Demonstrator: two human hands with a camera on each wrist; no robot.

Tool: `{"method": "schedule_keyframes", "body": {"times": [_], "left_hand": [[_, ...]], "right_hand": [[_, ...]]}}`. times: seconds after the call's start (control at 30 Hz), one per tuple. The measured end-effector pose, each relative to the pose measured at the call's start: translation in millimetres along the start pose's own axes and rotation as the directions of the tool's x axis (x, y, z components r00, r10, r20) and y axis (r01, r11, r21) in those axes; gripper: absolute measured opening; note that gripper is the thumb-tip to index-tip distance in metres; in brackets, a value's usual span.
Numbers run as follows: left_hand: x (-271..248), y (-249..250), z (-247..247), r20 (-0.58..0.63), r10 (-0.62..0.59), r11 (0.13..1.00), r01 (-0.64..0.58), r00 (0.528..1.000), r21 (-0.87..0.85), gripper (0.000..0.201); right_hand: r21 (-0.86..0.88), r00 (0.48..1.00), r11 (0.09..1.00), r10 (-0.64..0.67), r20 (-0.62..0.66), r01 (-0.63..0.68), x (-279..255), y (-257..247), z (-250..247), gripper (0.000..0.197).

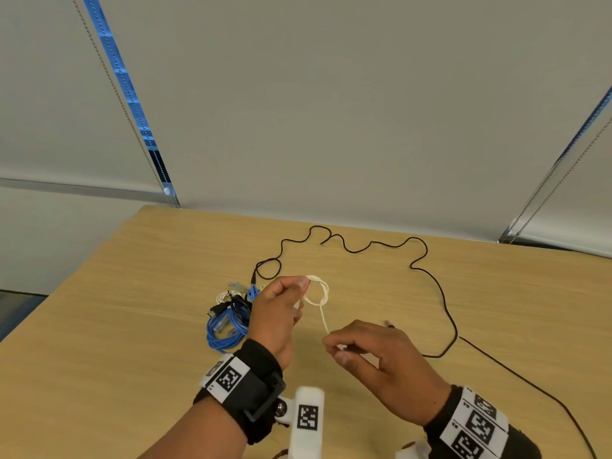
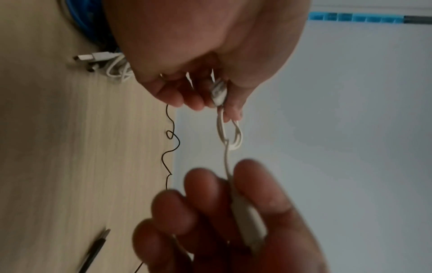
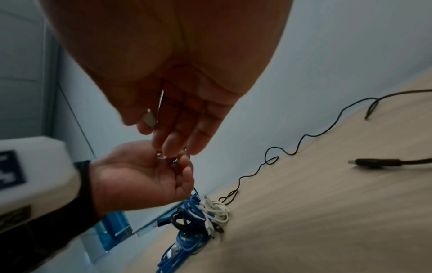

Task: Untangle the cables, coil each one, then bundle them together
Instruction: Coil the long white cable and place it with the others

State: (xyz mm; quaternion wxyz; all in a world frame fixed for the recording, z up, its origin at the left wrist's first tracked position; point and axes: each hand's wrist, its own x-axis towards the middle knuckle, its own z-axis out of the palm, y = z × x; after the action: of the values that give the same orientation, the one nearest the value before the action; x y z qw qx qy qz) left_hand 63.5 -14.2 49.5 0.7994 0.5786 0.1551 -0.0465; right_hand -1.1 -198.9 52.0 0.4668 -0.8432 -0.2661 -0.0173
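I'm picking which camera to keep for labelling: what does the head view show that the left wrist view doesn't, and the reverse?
Only the head view shows both wristbands and the black cable's full run. Only the left wrist view shows the white plug in the right hand's fingers. Both show the white cable stretched between the left hand and right hand.

Pale wood-grain laminate table [image 1: 132, 326], matt. On it: thin black rubbery cable [image 1: 440, 293], matt; bundled blue plastic-sheathed cable [image 1: 222, 336], slight sheen. Above the table: thin white smooth plastic cable [image 1: 319, 298].
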Motion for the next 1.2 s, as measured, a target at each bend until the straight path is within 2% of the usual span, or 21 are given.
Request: {"method": "schedule_keyframes", "body": {"times": [0.07,0.13,0.17,0.27,0.43,0.57,0.7,0.8,0.87,0.93,1.03,1.1,1.2], "left_hand": [[-0.7,-1.3,-0.7,0.048,-0.025,1.000,0.026,0.999,-0.005,0.021],[-2.8,-3.7,-0.5,0.121,-0.009,0.994,-0.005,0.993,0.113,0.010],[-3.6,-5.2,-0.5,0.169,0.014,0.979,-0.048,0.985,0.197,0.012],[-4.7,-9.3,0.6,0.299,0.065,0.893,-0.189,0.952,0.408,0.031],[-4.9,-12.6,5.2,0.318,0.191,0.747,-0.348,0.929,0.567,0.016],[-5.0,-12.2,4.9,0.302,0.121,0.828,-0.264,0.945,0.494,0.013],[-2.8,-11.9,2.3,0.271,0.104,0.855,-0.225,0.957,0.468,0.013],[-5.8,-14.3,3.5,0.254,0.092,0.872,-0.201,0.963,0.447,0.015],[-7.0,-15.7,5.4,0.246,0.041,0.918,-0.134,0.969,0.374,0.014],[-7.4,-14.6,7.4,0.281,-0.059,0.960,-0.024,0.958,0.280,0.008],[-10.0,-11.5,10.6,0.369,-0.152,0.971,0.068,0.917,0.230,0.004],[-12.3,-12.2,13.3,0.385,-0.149,0.967,0.054,0.911,0.247,0.007],[-14.5,-15.0,15.0,0.366,-0.124,0.965,0.027,0.922,0.259,0.018]], "right_hand": [[0.039,0.998,0.998,0.058,0.007,-0.058,-0.4,2.7,-10.1,0.017],[0.096,0.990,0.986,0.139,-0.036,-0.135,1.2,6.4,-19.8,0.017],[0.120,0.982,0.978,0.178,-0.063,-0.170,2.3,8.6,-24.5,0.018],[0.124,0.962,0.966,0.243,-0.125,-0.228,4.6,14.8,-35.8,0.029],[0.168,0.939,0.940,0.319,-0.128,-0.297,4.9,17.5,-37.3,0.032],[0.008,0.931,0.940,0.340,-0.129,-0.342,3.6,23.1,-36.4,0.017],[-0.346,0.940,0.882,0.341,0.002,-0.319,4.8,28.7,-43.0,0.011],[-0.475,0.945,0.834,0.327,0.019,-0.280,6.8,29.6,-48.8,0.008],[-0.504,0.946,0.815,0.324,-0.012,-0.286,8.7,28.7,-50.2,0.007],[-0.374,0.940,0.865,0.335,-0.064,-0.334,9.4,28.7,-48.2,0.013],[0.065,0.900,0.920,0.391,-0.194,-0.385,8.3,25.5,-38.3,0.018],[0.368,0.861,0.862,0.450,-0.238,-0.349,6.3,22.4,-27.7,0.016],[0.697,0.794,0.659,0.569,-0.215,-0.283,3.5,17.5,-12.9,0.011]]}}
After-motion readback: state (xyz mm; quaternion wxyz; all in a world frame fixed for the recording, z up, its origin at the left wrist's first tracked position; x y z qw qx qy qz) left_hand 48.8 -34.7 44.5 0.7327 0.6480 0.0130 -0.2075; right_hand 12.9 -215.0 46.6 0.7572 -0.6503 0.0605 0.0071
